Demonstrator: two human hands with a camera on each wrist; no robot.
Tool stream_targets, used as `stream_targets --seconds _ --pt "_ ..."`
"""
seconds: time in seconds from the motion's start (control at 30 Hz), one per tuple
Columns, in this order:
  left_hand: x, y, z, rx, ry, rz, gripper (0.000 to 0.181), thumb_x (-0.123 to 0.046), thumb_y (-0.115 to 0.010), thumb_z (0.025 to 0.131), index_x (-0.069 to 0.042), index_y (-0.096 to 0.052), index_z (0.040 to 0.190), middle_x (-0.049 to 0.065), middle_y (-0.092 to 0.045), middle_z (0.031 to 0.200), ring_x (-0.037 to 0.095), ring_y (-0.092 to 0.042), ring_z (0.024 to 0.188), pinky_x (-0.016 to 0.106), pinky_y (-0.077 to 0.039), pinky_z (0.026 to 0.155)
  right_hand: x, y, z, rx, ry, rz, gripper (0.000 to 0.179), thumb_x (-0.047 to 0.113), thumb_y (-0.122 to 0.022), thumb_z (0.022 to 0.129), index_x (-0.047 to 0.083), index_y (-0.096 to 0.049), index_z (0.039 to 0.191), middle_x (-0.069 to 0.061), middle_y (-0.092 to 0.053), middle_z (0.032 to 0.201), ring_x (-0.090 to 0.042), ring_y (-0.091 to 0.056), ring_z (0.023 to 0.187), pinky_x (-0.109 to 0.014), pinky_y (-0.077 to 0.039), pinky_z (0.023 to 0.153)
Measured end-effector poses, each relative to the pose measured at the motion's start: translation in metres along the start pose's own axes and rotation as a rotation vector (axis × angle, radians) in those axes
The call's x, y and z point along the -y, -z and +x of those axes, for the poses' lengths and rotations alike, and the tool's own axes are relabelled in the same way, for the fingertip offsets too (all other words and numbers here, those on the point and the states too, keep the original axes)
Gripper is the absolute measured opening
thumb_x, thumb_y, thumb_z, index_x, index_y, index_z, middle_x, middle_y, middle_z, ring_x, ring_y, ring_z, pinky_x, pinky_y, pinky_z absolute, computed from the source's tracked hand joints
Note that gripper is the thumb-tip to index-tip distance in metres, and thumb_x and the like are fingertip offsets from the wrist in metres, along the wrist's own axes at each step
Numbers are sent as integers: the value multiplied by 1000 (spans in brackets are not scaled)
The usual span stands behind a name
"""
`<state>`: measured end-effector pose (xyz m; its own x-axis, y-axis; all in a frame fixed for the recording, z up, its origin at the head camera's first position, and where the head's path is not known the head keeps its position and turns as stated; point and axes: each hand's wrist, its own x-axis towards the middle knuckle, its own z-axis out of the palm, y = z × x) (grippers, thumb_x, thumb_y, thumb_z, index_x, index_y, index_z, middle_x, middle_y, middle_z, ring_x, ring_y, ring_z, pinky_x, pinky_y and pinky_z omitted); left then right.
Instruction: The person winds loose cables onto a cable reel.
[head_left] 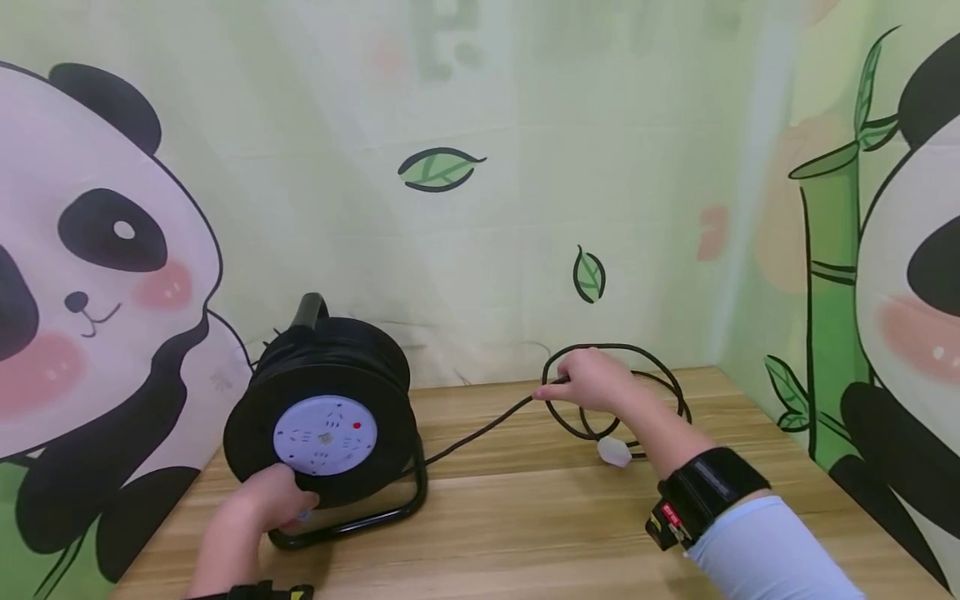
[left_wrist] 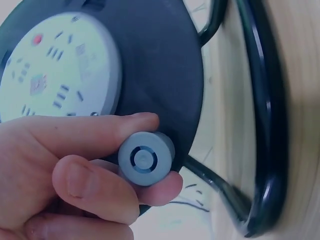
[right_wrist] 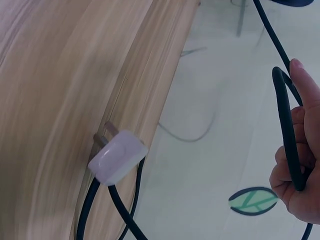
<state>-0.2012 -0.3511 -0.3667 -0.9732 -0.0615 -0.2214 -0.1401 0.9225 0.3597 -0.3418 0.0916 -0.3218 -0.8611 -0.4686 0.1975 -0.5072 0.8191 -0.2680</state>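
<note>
A black cable reel [head_left: 255, 433] with a white socket disc [head_left: 324, 435] stands upright on the table at the left. At its lower front, my left hand [head_left: 266, 500] holds a grey round knob [left_wrist: 145, 159] on the reel's face, thumb and fingers curled about it. To the right, my right hand [head_left: 596, 382] grips the black cable [head_left: 480, 433], which runs from the reel's base. Loose loops of cable [head_left: 615, 347] hang around and behind that hand. A white plug [head_left: 615, 452] at the cable's end lies below the right hand, its pins showing in the right wrist view.
The reel rests on a black tube stand [head_left: 352, 527] on the wooden table [head_left: 510, 533]. A printed cloth [head_left: 510, 208] with pandas and leaves hangs behind the table and along its sides.
</note>
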Motion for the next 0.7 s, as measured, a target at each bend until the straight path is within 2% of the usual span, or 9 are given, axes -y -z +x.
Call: stream_targets --seconds 0.1,0.33,0.53,0.7 --pt "8 5 -3 -6 12 -23 31 -26 -64 96 -2 -63 76 4 -59 68 19 -55 68 38 -44 70 8 -4 3 8 13 -13 60 60 -70 89 19 -38 59 8 -32 55 -9 -30 50 -28 -27 51" --pt "21 17 -11 -18 33 -124 37 -26 -62 97 -3 -64 68 3 -54 62 18 -48 63 34 -35 63 29 -11 6 38 54 -50 58 59 -69 90 19 -42 58 9 -36 55 -9 -33 50 -28 -29 51" --pt "30 27 -17 -53 38 -101 44 -29 -60 99 -7 -61 61 3 -52 58 19 -48 62 35 -35 63 41 -18 12 31 101 -47 59 57 -69 92 20 -40 57 9 -33 54 -8 -31 49 -28 -28 50" --pt "34 31 -20 -91 42 -97 47 -30 -60 99 -6 -61 59 4 -51 58 20 -47 61 36 -35 62 51 -23 15 15 100 -31 59 56 -68 93 19 -38 58 9 -31 55 -8 -29 49 -28 -27 50"
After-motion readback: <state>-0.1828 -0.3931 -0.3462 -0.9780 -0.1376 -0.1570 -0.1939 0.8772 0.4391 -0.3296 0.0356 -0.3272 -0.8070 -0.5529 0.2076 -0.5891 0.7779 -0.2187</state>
